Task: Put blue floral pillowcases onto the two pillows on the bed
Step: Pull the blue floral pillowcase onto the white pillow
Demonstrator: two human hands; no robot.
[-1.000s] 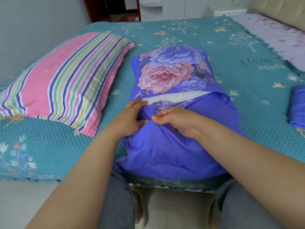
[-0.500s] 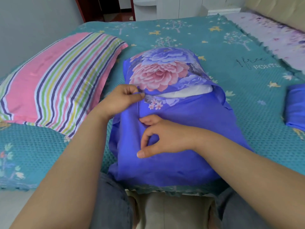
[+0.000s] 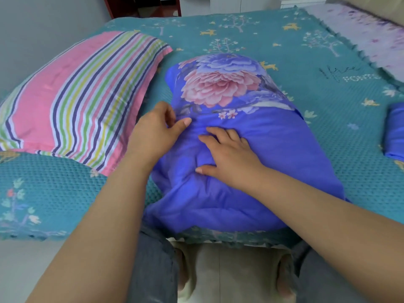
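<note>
One pillow in a blue floral pillowcase [image 3: 229, 88] lies in the middle of the bed, its plain blue end toward me. No white pillow shows at the flap. My left hand [image 3: 157, 130] rests against the case's left edge, thumb stretched onto the fabric and fingers loosely bent. With its fingers spread, my right hand [image 3: 227, 156] lies flat and presses the plain blue fabric. On the left is a pink striped pillow [image 3: 76, 95] without a floral case. A folded blue cloth [image 3: 394, 132] sits at the right edge of the view.
The bed is covered by a teal patterned bedspread [image 3: 306, 62]. A pale purple floral cover [image 3: 360, 29] lies at the far right. My knees meet the bed's near edge, and a grey wall [image 3: 32, 29] runs along the left.
The white strip of pillow at the flap is now covered. My left hand has let go of the flap edge. My right hand has opened from a pinch and lies flat.
</note>
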